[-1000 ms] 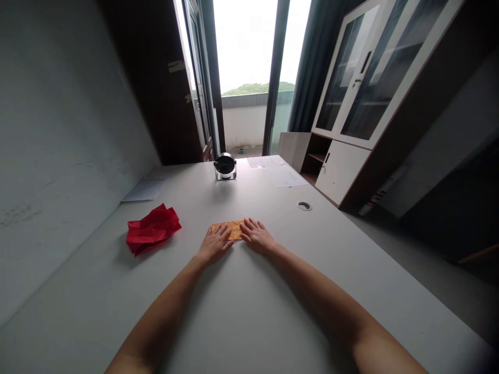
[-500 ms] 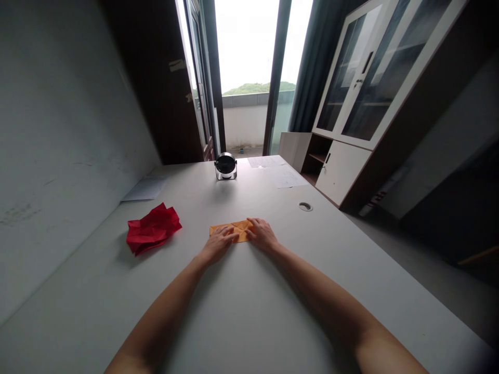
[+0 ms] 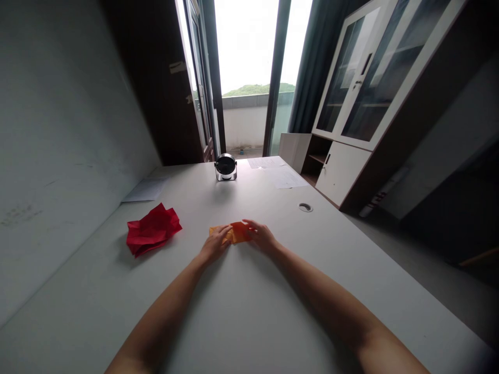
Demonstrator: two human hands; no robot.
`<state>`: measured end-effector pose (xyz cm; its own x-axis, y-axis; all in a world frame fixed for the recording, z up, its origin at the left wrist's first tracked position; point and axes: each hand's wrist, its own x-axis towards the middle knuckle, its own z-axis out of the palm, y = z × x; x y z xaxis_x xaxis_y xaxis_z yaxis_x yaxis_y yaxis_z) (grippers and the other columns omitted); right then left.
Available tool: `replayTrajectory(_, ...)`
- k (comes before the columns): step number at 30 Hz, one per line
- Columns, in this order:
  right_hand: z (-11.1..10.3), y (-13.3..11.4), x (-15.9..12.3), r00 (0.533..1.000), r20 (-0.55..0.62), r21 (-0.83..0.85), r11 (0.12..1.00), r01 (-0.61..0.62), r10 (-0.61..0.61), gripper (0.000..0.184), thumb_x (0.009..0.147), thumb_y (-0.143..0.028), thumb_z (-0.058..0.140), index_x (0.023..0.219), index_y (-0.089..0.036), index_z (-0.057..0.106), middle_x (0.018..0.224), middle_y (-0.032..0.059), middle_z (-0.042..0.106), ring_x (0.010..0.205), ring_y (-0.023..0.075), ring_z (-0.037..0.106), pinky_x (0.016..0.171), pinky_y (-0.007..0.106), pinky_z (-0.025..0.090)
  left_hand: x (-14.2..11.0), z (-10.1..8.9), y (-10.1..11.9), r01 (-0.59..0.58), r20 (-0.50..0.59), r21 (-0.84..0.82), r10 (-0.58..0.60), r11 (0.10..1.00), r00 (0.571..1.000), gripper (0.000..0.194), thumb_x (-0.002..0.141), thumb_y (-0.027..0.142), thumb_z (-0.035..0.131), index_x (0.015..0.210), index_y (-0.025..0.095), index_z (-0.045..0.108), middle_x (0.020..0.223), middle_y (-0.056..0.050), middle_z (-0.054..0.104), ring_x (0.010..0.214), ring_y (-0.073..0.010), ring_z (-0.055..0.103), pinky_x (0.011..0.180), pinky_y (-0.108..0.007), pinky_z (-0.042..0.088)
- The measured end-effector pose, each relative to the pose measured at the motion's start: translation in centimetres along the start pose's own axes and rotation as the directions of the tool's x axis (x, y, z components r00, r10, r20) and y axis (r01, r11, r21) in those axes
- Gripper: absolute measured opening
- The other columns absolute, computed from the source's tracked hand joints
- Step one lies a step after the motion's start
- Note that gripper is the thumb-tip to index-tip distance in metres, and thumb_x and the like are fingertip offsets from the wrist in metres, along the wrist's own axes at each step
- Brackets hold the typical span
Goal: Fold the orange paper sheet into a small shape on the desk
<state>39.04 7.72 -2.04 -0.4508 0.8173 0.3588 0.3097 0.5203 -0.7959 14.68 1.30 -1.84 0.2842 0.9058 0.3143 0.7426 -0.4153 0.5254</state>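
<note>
I see 2 hands near the middle of the white table (image 3: 249, 306). The left hand (image 3: 215, 244), fingers spread, presses the orange paper (image 3: 227, 235) flat; the right hand (image 3: 262, 237), fingers curved, grips its right end, showing a redder face. Red paper (image 3: 153, 229) lies towards the left edge, and a round black device (image 3: 225, 165) stands near the far edge.

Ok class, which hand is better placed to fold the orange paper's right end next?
Probably the right hand: its fingers are at that end of the orange paper, while the left hand rests on the other end.
</note>
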Motion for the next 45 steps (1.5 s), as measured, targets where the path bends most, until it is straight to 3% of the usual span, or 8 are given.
replayTrajectory(4, 0.0, -0.4, -0.1, 0.984, 0.089, -0.099, 0.982, 0.162, -0.154, 0.023, 0.087, -0.024, 0.059, 0.104, -0.025, 0.074, 0.104, 0.0054, 0.074, 0.091, 0.0202, 0.068, 0.086, 0.034, 0.053, 0.0, 0.0, 0.1, 0.070, -0.042, 0.022, -0.069, 0.997, 0.997, 0.063, 0.085, 0.024, 0.060, 0.146, 0.027, 0.044, 0.145, -0.008, 0.050, 0.134, -0.0269, 0.044, 0.113, -0.045, 0.035)
replayTrajectory(11, 0.0, -1.7, -0.5, 0.951, 0.166, -0.260, 0.919, 0.296, -0.260, 0.017, 0.089, -0.023, 0.059, 0.093, -0.026, 0.076, 0.113, 0.0062, 0.070, 0.102, 0.0193, 0.063, 0.093, 0.034, 0.048, 0.3, 0.4, -0.4, -0.006, -0.008, 0.059, 0.007, 0.998, 1.000, 0.040, 0.089, 0.015, 0.051, 0.121, 0.031, 0.069, 0.141, -0.004, 0.055, 0.133, -0.0262, 0.045, 0.115, -0.048, 0.031)
replayTrajectory(17, 0.4, -2.0, -0.5, 0.989, 0.096, -0.405, 0.903, 0.145, -0.116, 0.012, 0.088, -0.020, 0.060, 0.088, -0.022, 0.072, 0.103, 0.0065, 0.068, 0.098, 0.0185, 0.059, 0.089, 0.030, 0.046, 0.4, 0.0, -0.3, -0.041, -0.027, 0.024, 0.041, 0.999, 0.999, 0.031, 0.088, 0.018, 0.058, 0.111, 0.031, 0.073, 0.131, -0.007, 0.063, 0.129, -0.0261, 0.048, 0.111, -0.049, 0.034)
replayTrajectory(23, 0.9, -3.4, -0.8, 0.992, 0.045, -0.516, 0.853, -0.075, 0.114, 0.029, 0.088, -0.031, 0.061, 0.116, -0.027, 0.065, 0.107, 0.0071, 0.067, 0.094, 0.0199, 0.061, 0.078, 0.028, 0.043, 0.3, -0.2, 0.2, -0.074, -0.087, -0.016, 0.073, 0.997, 0.994, 0.019, 0.086, 0.023, 0.063, 0.099, 0.028, 0.077, 0.123, -0.007, 0.066, 0.122, -0.0270, 0.055, 0.106, -0.047, 0.040)
replayTrajectory(28, 0.8, -3.7, -0.7, 0.970, 0.028, -0.407, 0.889, -0.210, 0.241, 0.034, 0.088, -0.036, 0.059, 0.122, -0.029, 0.061, 0.093, 0.0023, 0.072, 0.082, 0.0185, 0.065, 0.075, 0.027, 0.043, 0.3, -0.1, 0.2, -0.073, -0.087, -0.027, 0.070, 0.997, 0.994, 0.020, 0.087, 0.025, 0.062, 0.099, 0.027, 0.077, 0.122, -0.008, 0.067, 0.119, -0.0269, 0.058, 0.103, -0.047, 0.046)
replayTrajectory(35, 0.7, -2.8, -0.5, 0.982, 0.029, -0.187, 0.966, -0.181, 0.189, 0.021, 0.087, -0.025, 0.055, 0.099, -0.028, 0.072, 0.087, -0.0009, 0.073, 0.075, 0.0147, 0.064, 0.070, 0.024, 0.046, 0.4, -0.2, 0.6, -0.181, -0.043, -0.023, 0.180, 0.983, 0.983, 0.019, 0.088, 0.023, 0.061, 0.099, 0.027, 0.077, 0.122, -0.007, 0.067, 0.120, -0.0239, 0.058, 0.102, -0.041, 0.048)
replayTrajectory(40, 1.0, -2.3, -0.5, 0.986, 0.026, -0.027, 0.987, -0.161, 0.162, 0.025, 0.084, -0.022, 0.054, 0.103, -0.025, 0.071, 0.084, 0.0001, 0.071, 0.072, 0.0143, 0.063, 0.068, 0.024, 0.047, 0.2, -0.3, 0.9, -0.103, -0.097, 0.026, 0.105, 0.994, 0.990, 0.029, 0.087, 0.024, 0.062, 0.114, 0.027, 0.071, 0.133, -0.008, 0.060, 0.123, -0.0265, 0.053, 0.108, -0.047, 0.041)
replayTrajectory(45, 1.3, -1.6, -0.4, 0.988, -0.033, 0.121, 0.982, -0.146, 0.151, 0.024, 0.083, -0.025, 0.053, 0.102, -0.022, 0.067, 0.079, 0.0003, 0.067, 0.070, 0.0143, 0.060, 0.063, 0.023, 0.047, 0.1, -0.8, 0.9, 0.035, -0.206, 0.015, -0.031, 0.999, 0.978, 0.051, 0.086, 0.027, 0.062, 0.137, 0.027, 0.054, 0.148, -0.009, 0.046, 0.137, -0.0299, 0.039, 0.116, -0.051, 0.028)
